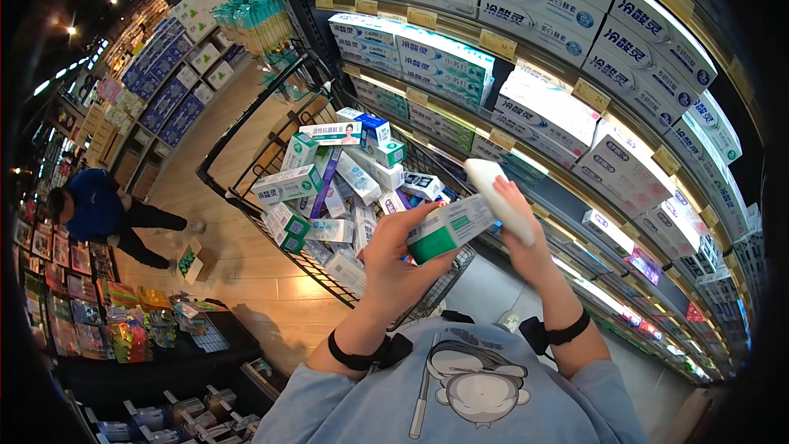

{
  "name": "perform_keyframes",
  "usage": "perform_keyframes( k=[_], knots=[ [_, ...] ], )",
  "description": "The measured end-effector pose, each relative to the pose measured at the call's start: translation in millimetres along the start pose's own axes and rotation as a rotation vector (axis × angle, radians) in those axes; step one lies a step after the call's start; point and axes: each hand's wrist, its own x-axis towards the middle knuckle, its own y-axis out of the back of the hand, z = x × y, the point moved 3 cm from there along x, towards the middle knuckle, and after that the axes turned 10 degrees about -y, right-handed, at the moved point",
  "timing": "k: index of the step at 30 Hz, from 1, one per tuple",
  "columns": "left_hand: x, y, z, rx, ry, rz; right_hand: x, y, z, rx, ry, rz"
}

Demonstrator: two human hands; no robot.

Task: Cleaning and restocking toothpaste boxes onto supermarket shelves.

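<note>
My left hand (394,256) grips a white and green toothpaste box (455,228) by its sides, above the near right part of a black wire shopping cart (212,180). In my right hand (525,240) is a white pad (490,185), a folded cloth or a sponge; I cannot tell which. The pad touches or nearly touches the box's right end. A loose heap of toothpaste boxes (286,184) fills the cart, lying at many angles. My left hand and forearm hide the heap's near right side.
Lit shelves (493,117) with stacked toothpaste cartons (536,9) run along the right. On the left, a person in a blue top (95,203) bends beside an open cardboard box (196,264) on the wooden floor (271,290). A display stand (166,361) stands at lower left.
</note>
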Motion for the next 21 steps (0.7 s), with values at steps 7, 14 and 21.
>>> perform_keyframes(
  k=[7,14,21],
  knots=[
    [20.6,-30.4,16.6,-0.032,-0.129,-0.064,-18.9,-3.3,52.5,1.332,-0.792,0.065],
    [27.0,-41.4,18.4,-0.032,-0.245,-0.152,-17.6,1.2,59.8,1.374,-0.734,0.069],
    [30.3,-40.1,26.0,0.079,-0.328,-0.142,-16.5,1.5,65.3,1.395,-0.735,0.048]
  ],
)
